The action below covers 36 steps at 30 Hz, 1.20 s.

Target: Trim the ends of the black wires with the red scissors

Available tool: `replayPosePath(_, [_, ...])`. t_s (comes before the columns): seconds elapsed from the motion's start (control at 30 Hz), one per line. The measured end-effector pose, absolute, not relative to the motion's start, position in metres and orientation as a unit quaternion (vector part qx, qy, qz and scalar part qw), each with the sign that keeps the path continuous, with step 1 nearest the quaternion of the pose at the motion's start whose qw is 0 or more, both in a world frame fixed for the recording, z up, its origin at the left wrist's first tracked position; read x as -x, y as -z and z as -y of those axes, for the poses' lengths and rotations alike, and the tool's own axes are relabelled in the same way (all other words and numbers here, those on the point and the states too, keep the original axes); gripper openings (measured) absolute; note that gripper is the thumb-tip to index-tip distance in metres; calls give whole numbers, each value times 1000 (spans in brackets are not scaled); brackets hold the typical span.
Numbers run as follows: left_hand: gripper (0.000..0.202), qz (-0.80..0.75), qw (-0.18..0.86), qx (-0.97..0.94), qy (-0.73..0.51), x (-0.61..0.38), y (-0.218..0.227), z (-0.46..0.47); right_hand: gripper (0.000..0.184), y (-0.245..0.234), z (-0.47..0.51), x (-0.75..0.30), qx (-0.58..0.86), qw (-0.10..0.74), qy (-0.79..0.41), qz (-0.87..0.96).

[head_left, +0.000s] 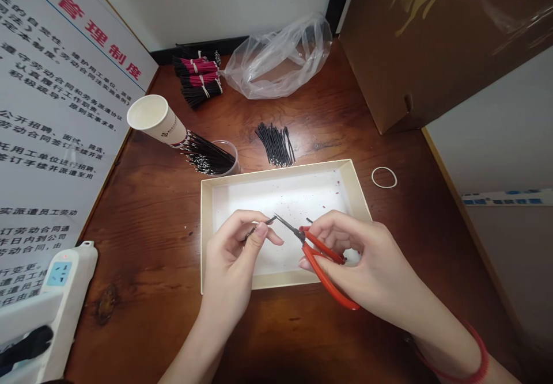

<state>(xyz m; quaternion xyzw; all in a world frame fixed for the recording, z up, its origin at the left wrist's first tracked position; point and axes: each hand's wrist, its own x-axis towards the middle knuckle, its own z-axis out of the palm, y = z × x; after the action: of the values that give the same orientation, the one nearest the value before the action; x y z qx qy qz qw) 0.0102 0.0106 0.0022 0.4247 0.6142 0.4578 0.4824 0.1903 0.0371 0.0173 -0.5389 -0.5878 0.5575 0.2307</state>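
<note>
My left hand [237, 251] pinches a short black wire [270, 221] between thumb and forefinger, its tip pointing right. In my right hand [354, 251] is a pair of red-handled scissors [322, 269], fingers round the handles. The narrow blade tips meet the wire's end; whether they touch it I cannot tell. Both hands hover over a shallow cream box lid [276, 285] with a white inside, where small dark and reddish bits lie. A dark piece shows beside my right fingers, and what holds it I cannot make out.
Black wires [276, 145] lie loose behind the box. To their left a clear cup [233, 156] holds more, beside a paper cup [151, 116]. Behind are tied wire bundles [201, 79] and a plastic bag [280, 61]. A rubber band [384, 177] is right; a power strip [69, 292] is left.
</note>
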Motion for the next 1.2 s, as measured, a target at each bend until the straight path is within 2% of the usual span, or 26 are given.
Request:
replayPosePath(0.8, [8,-629,476,-419,-450,-11,-2,-10,25,-18,-37,-191,545,224,-562,581])
replayPosePath(1.2, [10,-635,478,-412,-447,-11,-4,-10,9,-19,-39,-190,543,232,-553,588])
